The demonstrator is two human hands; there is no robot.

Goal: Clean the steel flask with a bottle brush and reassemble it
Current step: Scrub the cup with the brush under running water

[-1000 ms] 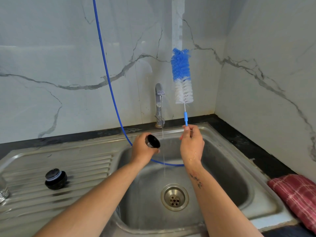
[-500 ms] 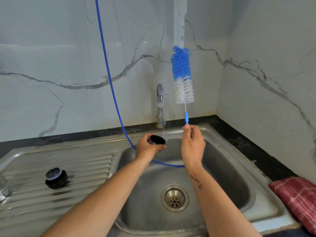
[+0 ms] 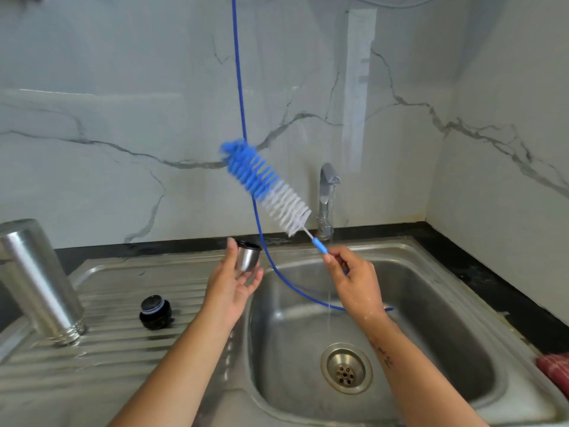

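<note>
flask cup [image 3: 248, 257] cradled mouth-up in left hand [image 3: 231, 288] | bottle brush [image 3: 265, 185] pinched by right hand [image 3: 354, 280], tilted ready for scrubbing | flask body [image 3: 37, 282] inverted on drainboard's left edge, probably draining

A single wide-angle camera worn on the person's head looks forward and down from close range over the stainless steel sink [image 3: 431, 251], facing the white marble-veined back wall [image 3: 123, 118] and its right corner.
</note>
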